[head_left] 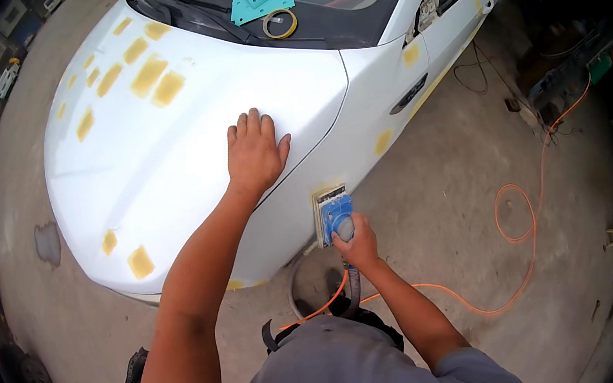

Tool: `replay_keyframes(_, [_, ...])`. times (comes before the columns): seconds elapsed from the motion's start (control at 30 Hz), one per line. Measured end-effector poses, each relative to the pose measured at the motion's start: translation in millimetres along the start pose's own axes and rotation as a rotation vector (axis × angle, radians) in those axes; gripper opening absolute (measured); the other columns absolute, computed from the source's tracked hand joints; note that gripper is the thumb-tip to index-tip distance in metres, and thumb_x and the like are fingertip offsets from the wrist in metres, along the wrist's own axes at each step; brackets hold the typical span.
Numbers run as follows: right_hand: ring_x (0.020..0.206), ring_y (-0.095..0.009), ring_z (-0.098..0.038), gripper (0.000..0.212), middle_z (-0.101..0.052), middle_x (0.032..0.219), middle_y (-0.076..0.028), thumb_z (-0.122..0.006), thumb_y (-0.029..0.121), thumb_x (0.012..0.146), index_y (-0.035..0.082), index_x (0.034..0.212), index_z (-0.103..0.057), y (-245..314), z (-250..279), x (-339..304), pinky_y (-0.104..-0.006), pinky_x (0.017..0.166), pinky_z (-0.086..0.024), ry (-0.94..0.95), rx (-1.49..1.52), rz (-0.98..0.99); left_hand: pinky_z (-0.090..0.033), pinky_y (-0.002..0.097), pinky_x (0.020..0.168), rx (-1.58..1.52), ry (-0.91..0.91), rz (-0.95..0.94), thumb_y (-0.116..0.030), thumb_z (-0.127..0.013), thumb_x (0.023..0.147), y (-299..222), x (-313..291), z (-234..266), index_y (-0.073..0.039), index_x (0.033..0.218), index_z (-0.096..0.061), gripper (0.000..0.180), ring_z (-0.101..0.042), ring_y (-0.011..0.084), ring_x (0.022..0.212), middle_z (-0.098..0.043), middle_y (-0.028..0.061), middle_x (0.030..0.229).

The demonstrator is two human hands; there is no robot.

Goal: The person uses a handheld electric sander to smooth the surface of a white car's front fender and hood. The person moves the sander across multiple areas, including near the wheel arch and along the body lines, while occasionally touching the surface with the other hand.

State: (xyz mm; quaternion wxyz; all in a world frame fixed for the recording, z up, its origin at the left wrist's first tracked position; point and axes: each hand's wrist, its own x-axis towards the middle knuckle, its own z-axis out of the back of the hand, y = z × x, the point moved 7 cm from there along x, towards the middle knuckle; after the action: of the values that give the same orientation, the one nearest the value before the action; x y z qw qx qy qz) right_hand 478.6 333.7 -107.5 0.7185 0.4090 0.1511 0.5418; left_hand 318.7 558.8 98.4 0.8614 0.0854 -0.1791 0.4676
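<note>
My left hand (256,151) lies flat on the white hood (180,139) of a car, its fingers stretched toward the windshield. In my right hand (359,244) is a blue power sander (337,217), with the fingers wrapped round its body. The sander's square pad (320,217) is up against the car's white front fender (286,210); the contact face itself is hidden. A grey hose (354,289) runs down from the tool toward my body. Yellow filler patches (148,75) dot the hood, and another patch (383,142) marks the fender.
Turquoise perforated sanding sheets (264,0) and a yellow tape roll (280,24) rest at the windshield base. An orange air hose (491,311) loops over the concrete floor (439,227) on the right. Dark clutter (560,82) stands at the far right.
</note>
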Motion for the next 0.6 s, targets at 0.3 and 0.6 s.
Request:
replay_keyframes(0.3, [0.109,-0.047,-0.063,0.067,-0.061,0.121,-0.025,-0.086,0.025,0.080,0.001,0.132,-0.053,4.7,-7.2,-7.9,-0.0521,0.091,-0.054,0.037,-0.014,0.038,-0.035,0.0512,0.119,-0.002,0.047,0.039,-0.037,-0.064,0.102,0.7,2.9,0.4,0.004,0.137,-0.057,0.055,-0.046,0.0422,0.143,-0.052,0.0264,0.151])
replay_keyframes(0.6, [0.105,-0.047,-0.063,0.065,-0.061,0.117,-0.025,-0.086,0.025,0.080,0.001,0.131,-0.054,15.3,0.3,13.9,-0.0538,0.087,-0.055,-0.013,-0.024,0.068,-0.035,0.0512,0.118,-0.002,0.063,0.033,-0.038,-0.064,0.102,0.0,2.7,0.5,0.004,0.136,-0.058,0.054,-0.047,0.0427,0.142,-0.052,0.0266,0.152])
